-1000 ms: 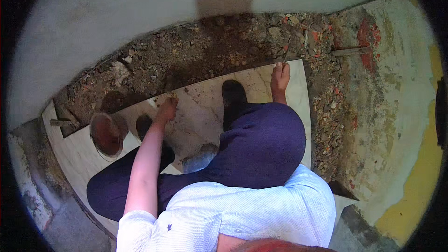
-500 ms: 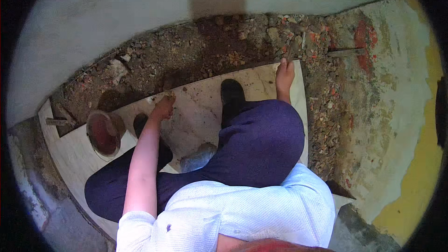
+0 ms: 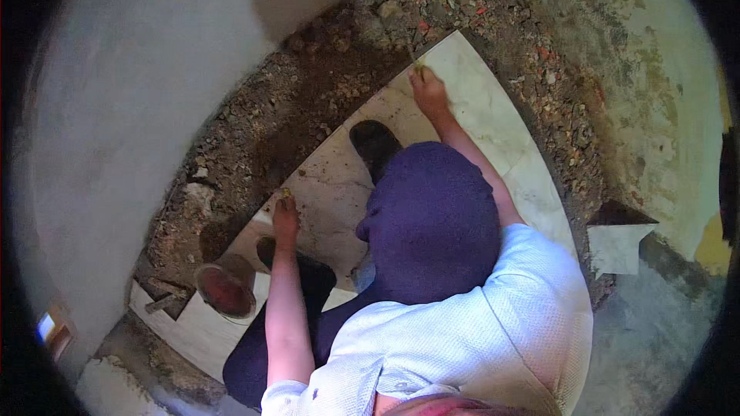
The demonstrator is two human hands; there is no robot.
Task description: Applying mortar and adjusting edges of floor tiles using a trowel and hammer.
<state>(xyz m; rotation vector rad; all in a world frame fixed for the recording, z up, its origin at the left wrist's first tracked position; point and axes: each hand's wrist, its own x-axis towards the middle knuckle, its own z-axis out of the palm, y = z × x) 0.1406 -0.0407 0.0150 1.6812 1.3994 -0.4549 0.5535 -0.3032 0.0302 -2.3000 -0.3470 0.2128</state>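
- Left hand [image 3: 286, 219]: fingers drawn together at the slabs' outer edge; a yellowish bit [image 3: 286, 193] sits at the fingertips, too small to identify, and I cannot tell whether it is pinched.
- Right hand [image 3: 429, 92]: fingers bent inward at the same edge, ahead and to the right of the left hand; blur hides the fingertips, so I cannot tell if they grip anything.
- Under and between both hands: pale slabs [image 3: 478, 85], their edge running slantwise from one hand to the other, crumbs scattered on top.
- Just beyond both hands: a strip of soil [image 3: 308, 85] and rubble following that edge.
- Between the hands, nearer the right one: a dark shoe [image 3: 375, 148] on the slabs.
- Just behind the left hand: the other shoe [image 3: 266, 250], partly covered by the forearm.
- Behind and left of the left hand: a bucket [image 3: 223, 293], reddish-brown inside.
- Well behind and right of the right hand: a white tile [image 3: 617, 250].
- Farthest ahead of the hands, past the soil: a grey wall [image 3: 169, 54] bearing a head-shaped shadow.
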